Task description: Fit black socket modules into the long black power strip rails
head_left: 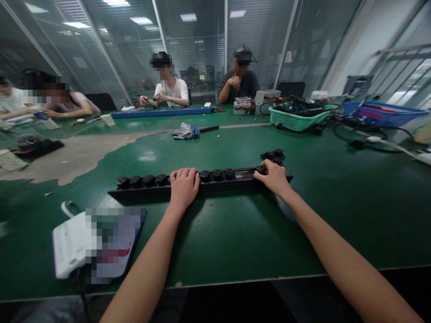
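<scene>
A long black channel-shaped bar (148,194) lies across the green table in front of me, with several round black pieces (216,175) seated in a row along it. My left hand (184,186) is closed over the middle of the bar, its fingers curled across the top and hiding part of the row. Near the bar's right end, my right hand (273,176) pinches one round black piece (261,170) against the channel. Between that piece and the row, a stretch of bare channel shows. A small cluster of similar loose black pieces (278,154) sits just behind the right hand.
At the lower left are a white device (69,244) and a blurred flat object (124,242). Farther off are a glove (185,131), a green basket (296,120) of cables, a blue tray (384,114) and metal boxes (244,105). Several people sit around the table.
</scene>
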Tool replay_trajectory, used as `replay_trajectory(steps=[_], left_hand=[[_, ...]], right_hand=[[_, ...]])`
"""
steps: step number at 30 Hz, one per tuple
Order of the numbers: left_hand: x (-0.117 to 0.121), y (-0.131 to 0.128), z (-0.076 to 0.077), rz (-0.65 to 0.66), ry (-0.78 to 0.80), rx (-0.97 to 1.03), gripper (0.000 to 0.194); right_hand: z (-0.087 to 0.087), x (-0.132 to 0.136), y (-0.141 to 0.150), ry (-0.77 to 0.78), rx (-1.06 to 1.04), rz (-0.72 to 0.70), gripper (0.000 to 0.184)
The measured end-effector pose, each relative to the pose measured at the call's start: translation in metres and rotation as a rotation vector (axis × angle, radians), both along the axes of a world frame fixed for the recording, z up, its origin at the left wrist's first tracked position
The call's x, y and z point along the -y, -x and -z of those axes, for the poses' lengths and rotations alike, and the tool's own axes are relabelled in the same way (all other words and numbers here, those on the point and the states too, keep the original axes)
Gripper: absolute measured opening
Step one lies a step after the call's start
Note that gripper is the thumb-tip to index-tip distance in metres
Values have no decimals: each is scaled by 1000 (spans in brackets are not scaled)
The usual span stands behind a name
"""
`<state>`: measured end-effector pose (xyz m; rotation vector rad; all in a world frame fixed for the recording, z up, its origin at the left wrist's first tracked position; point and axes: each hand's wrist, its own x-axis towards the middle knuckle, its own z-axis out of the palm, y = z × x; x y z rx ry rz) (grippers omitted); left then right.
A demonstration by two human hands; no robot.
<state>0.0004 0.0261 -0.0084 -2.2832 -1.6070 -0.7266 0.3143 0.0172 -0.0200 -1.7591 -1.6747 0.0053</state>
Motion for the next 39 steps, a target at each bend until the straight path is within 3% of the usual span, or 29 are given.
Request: replay_trajectory(steps=[39], left_hand=[[-1,0,1,2,-15,-16,29]], right_hand=[[-3,2,-11,54,-7,48,25]])
